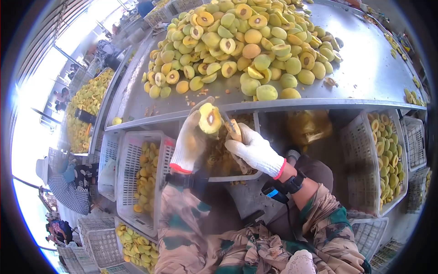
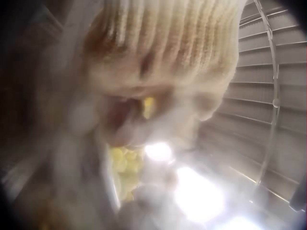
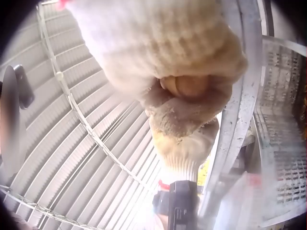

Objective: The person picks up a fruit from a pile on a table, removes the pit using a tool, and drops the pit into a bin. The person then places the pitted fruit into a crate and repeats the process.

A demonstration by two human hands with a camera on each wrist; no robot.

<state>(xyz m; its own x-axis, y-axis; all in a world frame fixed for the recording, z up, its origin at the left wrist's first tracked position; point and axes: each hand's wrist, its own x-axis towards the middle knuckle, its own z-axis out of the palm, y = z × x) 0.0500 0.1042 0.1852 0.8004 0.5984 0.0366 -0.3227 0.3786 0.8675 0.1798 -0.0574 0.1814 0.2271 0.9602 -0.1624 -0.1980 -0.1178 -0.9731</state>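
Note:
In the head view my left hand (image 1: 192, 139), in a white knitted glove with a red cuff, holds up a yellow peach half (image 1: 210, 118). Its cut face, with a brown-ringed pit at the centre, points towards me. My gloved right hand (image 1: 255, 148) grips a wooden-handled tool (image 1: 234, 130) beside the fruit, and a thin metal part of it reaches towards the cut face. In the right wrist view, curled glove fingers (image 3: 192, 110) wrap the handle end (image 3: 187, 87). Blur covers most of the left wrist view, where the ribbed glove (image 2: 163, 43) fills the top.
A large heap of peach halves (image 1: 251, 36) lies on the metal table (image 1: 365, 68) ahead. Below its edge stands a crate (image 1: 256, 176) with scraps. More crates of fruit flank me, one left (image 1: 125, 182) and one right (image 1: 365, 164). Another person (image 1: 68, 187) sits at left.

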